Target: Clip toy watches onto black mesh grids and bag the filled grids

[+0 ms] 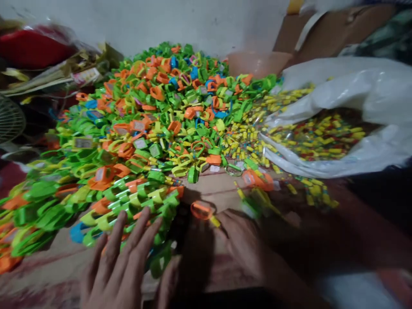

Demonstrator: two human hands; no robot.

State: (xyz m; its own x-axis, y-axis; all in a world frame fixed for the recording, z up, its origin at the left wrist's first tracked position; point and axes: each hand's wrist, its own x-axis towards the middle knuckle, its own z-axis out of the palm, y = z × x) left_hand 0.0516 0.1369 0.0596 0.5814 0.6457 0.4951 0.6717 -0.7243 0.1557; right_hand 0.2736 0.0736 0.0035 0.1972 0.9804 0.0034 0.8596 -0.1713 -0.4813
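Observation:
My left hand (124,266) lies with its fingers spread over the near edge of neatly lined-up plastic toy watches (138,197), mostly green and yellow with some orange. A dark green watch piece (161,259) is by its thumb. My right hand (241,240), slightly blurred, has its fingers closed around a small yellow tube (215,221). The tube's tip touches or nearly touches an orange toy watch (201,210) on the board. Just beyond that hand are another orange watch (258,179) and a blurred green and yellow piece (257,201).
A large heap of loose toy watches (157,92) rises against the wall. On the right, a white plastic sack (347,86) spills small yellow tubes (241,139). Behind stand a pinkish basin (257,63) and a cardboard box (341,28). A fan (11,120) is at far left.

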